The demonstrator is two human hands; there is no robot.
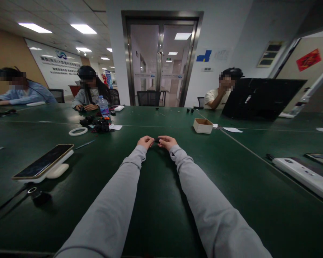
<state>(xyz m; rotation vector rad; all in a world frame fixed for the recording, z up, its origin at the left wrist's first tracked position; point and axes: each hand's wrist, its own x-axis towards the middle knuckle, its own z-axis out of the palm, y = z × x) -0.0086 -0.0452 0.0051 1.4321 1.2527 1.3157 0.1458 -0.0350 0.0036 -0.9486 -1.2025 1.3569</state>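
Left hand (145,142): fingertips pinched on the near end of a small black piece (157,140). Piece sits between both hands, long axis seemingly crosswise — neither hand nearer. Right hand (167,142) pinches the other end.

Writing: wall sign (51,68), Chinese, blurred; bottle (103,108), label illegible; red paper (309,60) — probably 福.

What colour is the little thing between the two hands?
The little thing looks black, as the head view shows.
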